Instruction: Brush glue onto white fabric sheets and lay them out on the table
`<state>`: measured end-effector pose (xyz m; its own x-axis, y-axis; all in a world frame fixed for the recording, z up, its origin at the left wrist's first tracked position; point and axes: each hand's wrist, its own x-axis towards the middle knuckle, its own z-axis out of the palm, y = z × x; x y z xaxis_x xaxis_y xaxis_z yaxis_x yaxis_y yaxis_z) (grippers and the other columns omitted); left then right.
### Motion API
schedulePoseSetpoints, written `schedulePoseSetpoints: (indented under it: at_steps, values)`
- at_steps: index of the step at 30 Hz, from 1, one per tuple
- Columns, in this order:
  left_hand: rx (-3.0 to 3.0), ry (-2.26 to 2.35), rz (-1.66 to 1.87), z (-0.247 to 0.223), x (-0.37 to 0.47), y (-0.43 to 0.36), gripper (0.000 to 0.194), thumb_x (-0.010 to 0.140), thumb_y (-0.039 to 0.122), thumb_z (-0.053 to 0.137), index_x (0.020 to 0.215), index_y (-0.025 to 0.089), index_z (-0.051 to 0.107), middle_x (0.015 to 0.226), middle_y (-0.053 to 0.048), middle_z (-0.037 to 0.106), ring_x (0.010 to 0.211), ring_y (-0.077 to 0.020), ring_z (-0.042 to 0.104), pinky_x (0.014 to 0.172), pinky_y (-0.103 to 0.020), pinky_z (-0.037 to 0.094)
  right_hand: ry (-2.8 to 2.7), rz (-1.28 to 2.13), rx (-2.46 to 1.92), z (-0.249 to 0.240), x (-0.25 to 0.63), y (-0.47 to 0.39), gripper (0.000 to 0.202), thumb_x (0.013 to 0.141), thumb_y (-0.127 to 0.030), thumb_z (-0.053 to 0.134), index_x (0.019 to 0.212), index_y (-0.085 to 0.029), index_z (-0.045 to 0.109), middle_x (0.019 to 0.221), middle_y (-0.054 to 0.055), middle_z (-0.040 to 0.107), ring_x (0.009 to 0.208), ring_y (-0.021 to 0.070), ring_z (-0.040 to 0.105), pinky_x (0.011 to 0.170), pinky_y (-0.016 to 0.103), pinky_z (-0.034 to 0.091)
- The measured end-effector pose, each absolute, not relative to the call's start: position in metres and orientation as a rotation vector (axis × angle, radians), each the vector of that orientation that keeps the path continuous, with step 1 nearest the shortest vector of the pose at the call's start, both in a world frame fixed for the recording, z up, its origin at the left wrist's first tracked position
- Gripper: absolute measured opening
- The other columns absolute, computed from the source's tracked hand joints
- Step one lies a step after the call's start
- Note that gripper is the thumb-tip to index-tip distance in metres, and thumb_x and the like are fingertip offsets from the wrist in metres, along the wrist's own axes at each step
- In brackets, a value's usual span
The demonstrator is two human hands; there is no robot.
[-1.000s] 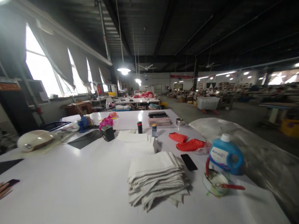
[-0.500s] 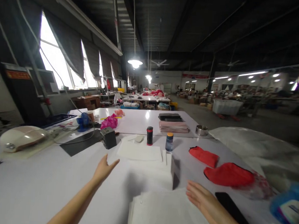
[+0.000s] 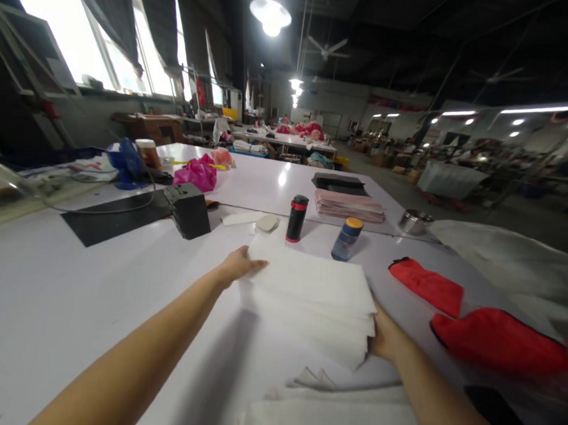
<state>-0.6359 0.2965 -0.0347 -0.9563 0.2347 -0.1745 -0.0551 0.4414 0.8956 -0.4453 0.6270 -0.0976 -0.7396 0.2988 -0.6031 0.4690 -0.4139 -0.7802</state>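
Note:
A stack of white sheets (image 3: 309,278) lies on the pale table (image 3: 161,333), its layers fanned along the front and right sides. My left hand (image 3: 239,265) grips the stack's left end, thumb on top and the other fingers partly hidden. At the right end, my right hand (image 3: 383,331) is against the sheet edges, most of its fingers hidden behind them. Nearer to me lies another pile of whitish sheets (image 3: 338,424) with small dark holes.
Behind the stack stand a black and red bottle (image 3: 296,220) and a blue bottle (image 3: 347,240). Red cloth pieces (image 3: 500,341) lie right, a black box (image 3: 188,211) left. Pink folded sheets (image 3: 349,205) and a metal tin (image 3: 415,222) are farther back.
Both hands have moved forward to the far stack and taken hold of its ends. My right hand has left the near pile. The view has tilted down and come closer.

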Motion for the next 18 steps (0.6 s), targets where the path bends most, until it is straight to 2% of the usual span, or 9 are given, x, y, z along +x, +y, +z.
schedulePoseSetpoints:
  at_steps: [3, 8, 11, 15, 18]
  values:
    - [0.217, 2.086, 1.676, -0.044, -0.633, 0.289, 0.073, 0.057, 0.062, 0.075, 0.117, 0.024, 0.059, 0.12, -0.011, 0.066, 0.102, -0.0267, 0.063, 0.082, -0.033, 0.051, 1.508, -2.304, 1.169, -0.108, -0.446, 0.632, 0.049, 0.085, -0.064, 0.048, 0.09, -0.018, 0.064, 0.091, 0.013, 0.068, 0.098, 0.0292, 0.061, 0.083, 0.043, 0.052]
    - [-0.011, 1.681, 1.634, -0.064, -0.627, 0.272, 0.067, 0.058, 0.07, 0.069, 0.112, 0.03, 0.061, 0.111, -0.008, 0.068, 0.093, -0.0269, 0.064, 0.071, -0.038, 0.054, 1.415, -2.349, 1.22, -0.113, -0.445, 0.632, 0.038, 0.09, -0.049, 0.046, 0.101, -0.017, 0.064, 0.09, 0.01, 0.069, 0.089, 0.0263, 0.064, 0.08, 0.04, 0.054]
    - [-0.053, 1.594, 1.723, -0.078, -0.617, 0.273, 0.056, 0.061, 0.064, 0.071, 0.105, 0.03, 0.061, 0.1, -0.004, 0.068, 0.088, -0.0244, 0.063, 0.068, -0.04, 0.057, 1.436, -2.422, 1.114, -0.102, -0.443, 0.621, 0.036, 0.092, -0.043, 0.043, 0.108, -0.017, 0.064, 0.093, 0.01, 0.069, 0.087, 0.0255, 0.065, 0.082, 0.04, 0.053]
    - [-0.11, 1.521, 1.873, -0.078, -0.595, 0.265, 0.043, 0.065, 0.052, 0.075, 0.096, 0.026, 0.06, 0.084, -0.001, 0.064, 0.077, -0.0207, 0.063, 0.066, -0.04, 0.059, 1.557, -2.535, 0.937, -0.067, -0.44, 0.605, 0.037, 0.091, -0.043, 0.047, 0.112, -0.018, 0.064, 0.097, 0.008, 0.069, 0.088, 0.0254, 0.065, 0.084, 0.038, 0.052]
    - [-0.04, 1.454, 2.065, -0.05, -0.568, 0.25, 0.041, 0.068, 0.042, 0.074, 0.102, 0.026, 0.058, 0.091, -0.002, 0.065, 0.083, -0.0219, 0.064, 0.074, -0.043, 0.059, 1.659, -2.592, 0.851, -0.023, -0.433, 0.603, 0.037, 0.09, -0.046, 0.053, 0.112, -0.018, 0.063, 0.099, 0.008, 0.069, 0.092, 0.0262, 0.064, 0.085, 0.038, 0.051]
